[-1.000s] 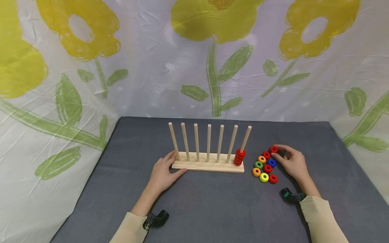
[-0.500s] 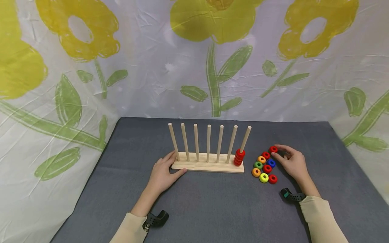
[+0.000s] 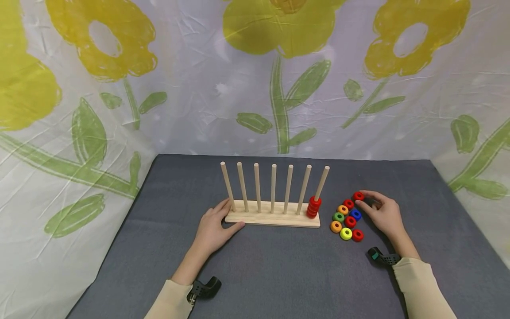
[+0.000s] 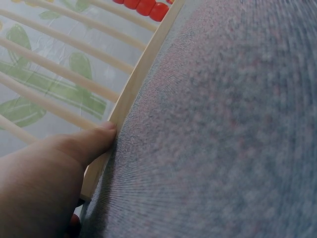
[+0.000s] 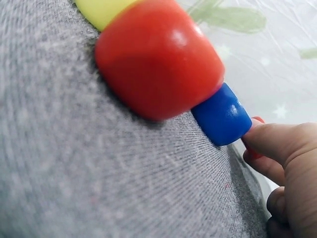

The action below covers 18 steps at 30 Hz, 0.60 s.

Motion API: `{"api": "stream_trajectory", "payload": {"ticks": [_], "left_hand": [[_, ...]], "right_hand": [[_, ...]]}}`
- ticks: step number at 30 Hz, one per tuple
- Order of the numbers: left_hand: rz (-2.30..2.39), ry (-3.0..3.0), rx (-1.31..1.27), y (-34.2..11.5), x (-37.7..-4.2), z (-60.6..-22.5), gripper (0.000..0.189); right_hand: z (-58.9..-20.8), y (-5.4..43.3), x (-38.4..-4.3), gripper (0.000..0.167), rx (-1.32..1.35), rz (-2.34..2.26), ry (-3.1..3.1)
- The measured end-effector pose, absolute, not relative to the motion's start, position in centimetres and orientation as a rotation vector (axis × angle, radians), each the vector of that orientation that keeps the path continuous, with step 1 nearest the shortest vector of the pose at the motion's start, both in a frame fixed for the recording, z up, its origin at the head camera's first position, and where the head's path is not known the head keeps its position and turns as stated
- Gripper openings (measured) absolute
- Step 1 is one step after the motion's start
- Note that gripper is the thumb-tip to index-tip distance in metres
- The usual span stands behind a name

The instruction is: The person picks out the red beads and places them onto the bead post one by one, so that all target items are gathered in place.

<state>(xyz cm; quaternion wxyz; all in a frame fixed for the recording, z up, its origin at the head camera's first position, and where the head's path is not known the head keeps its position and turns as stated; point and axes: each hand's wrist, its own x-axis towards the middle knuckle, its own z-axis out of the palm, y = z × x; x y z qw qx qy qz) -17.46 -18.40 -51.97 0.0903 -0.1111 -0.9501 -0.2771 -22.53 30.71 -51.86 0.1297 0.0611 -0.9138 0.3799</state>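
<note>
A wooden peg rack [image 3: 272,218] with several upright pegs stands mid-table, red beads [image 3: 314,207] stacked low on its rightmost peg. My left hand [image 3: 212,230] holds the left end of its base, thumb along the front edge and fingers at the far side. In the left wrist view the thumb presses the base edge [image 4: 130,91]. To the right, my right hand [image 3: 384,215] pinches a red bead [image 3: 358,196] at the far end of a loose group, between thumb and index finger. From the right wrist, that bead is mostly hidden behind the thumb and a blue bead [image 5: 223,116].
The loose group right of the rack has a yellow bead [image 3: 346,234], a green bead [image 3: 338,217], a blue bead [image 3: 356,214], two orange ones and more red ones. Dark grey cloth [image 3: 279,274] covers the table. A flower-printed curtain [image 3: 199,110] hangs behind.
</note>
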Motion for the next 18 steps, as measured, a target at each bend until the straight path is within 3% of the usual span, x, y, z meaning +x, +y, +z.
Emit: {"api": "stream_trajectory", "payload": {"ticks": [18], "left_hand": [[-0.843,-2.825,-0.318,-18.3,-17.3,-51.8,0.083]], "right_hand": [[-50.6,30.4,-22.1,0.044,0.116,1.332,-2.556]]}}
